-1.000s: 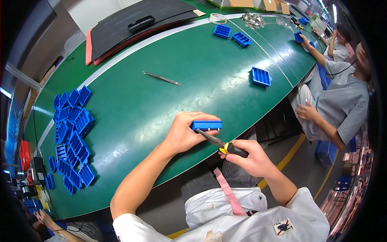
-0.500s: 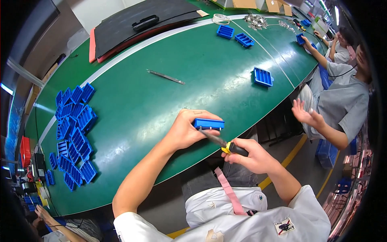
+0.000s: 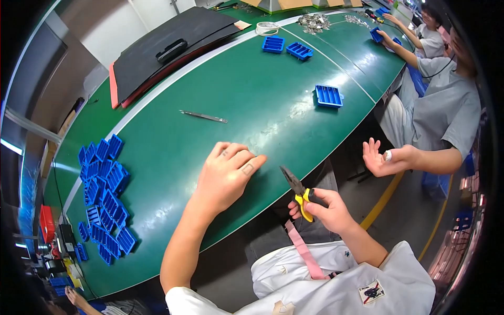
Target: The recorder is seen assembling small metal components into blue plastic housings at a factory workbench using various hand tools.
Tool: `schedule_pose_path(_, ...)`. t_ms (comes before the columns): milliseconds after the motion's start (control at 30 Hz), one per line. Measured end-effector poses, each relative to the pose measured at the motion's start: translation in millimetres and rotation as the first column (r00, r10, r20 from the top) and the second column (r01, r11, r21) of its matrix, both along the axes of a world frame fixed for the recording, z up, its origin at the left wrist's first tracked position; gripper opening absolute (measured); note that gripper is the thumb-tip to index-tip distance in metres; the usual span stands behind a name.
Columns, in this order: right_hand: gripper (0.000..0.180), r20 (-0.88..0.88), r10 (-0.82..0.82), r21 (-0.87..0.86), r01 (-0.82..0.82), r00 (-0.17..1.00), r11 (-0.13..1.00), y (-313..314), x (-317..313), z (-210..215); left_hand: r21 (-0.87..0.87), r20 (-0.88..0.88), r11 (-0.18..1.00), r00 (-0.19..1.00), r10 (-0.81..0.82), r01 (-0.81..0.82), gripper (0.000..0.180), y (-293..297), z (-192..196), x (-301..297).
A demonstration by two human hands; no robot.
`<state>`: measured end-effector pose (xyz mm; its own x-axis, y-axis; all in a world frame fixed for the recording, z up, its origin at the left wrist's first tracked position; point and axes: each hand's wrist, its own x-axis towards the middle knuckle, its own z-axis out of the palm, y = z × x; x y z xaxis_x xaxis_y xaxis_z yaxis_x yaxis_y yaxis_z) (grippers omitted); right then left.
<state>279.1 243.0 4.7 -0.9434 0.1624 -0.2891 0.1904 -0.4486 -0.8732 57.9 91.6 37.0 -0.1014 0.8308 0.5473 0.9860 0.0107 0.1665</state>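
Observation:
Over the front of the green table, my left hand is turned back upward with its fingers curled. Whatever lies under those fingers is hidden. My right hand grips needle-nose pliers with yellow and black handles, their dark jaws pointing up toward the left hand without touching it. Beyond my left hand lie metal tweezers. A blue slotted tray rests farther to the right on the tabletop.
Many blue trays are heaped at the left. Two more blue trays lie at the far side, near a pile of small metal pieces. A black board stands along the back. At the right, a co-worker's hand is raised beside the table.
My left hand has rolled over, and the blue tray that showed in it is out of sight. The pliers have come away from it, their jaws tipped more upright.

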Motion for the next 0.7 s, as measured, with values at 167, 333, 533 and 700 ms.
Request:
schedule_pose_path(167, 0.017, -0.166, -0.007, 0.806, 0.14, 0.986, 0.576, 21, -25, 22, 0.155, -0.004, 0.983, 0.995, 0.095, -0.094, 0.033, -4, 4, -6)
schedule_pose_path(333, 0.026, -0.316, 0.159, 0.947, 0.301, 0.935, 0.114, 14, -83, 9, 0.533, 0.202, 0.729, 0.901, 0.384, -0.43, 0.031, -18, 13, -26)
schedule_pose_path(533, 0.016, -0.526, 0.139, 0.839, 0.486, 0.839, 0.244, -4, -169, 1, 0.537, 0.258, 0.663, 0.849, 0.46, -0.522, 0.029, -21, 0, -40)
schedule_pose_path(700, 0.02, -0.349, 0.031, 0.937, 0.348, 0.937, 0.03, -9, -250, -13, 0.512, 0.2, 0.713, 0.874, 0.442, -0.478, 0.029, -16, -5, -36)
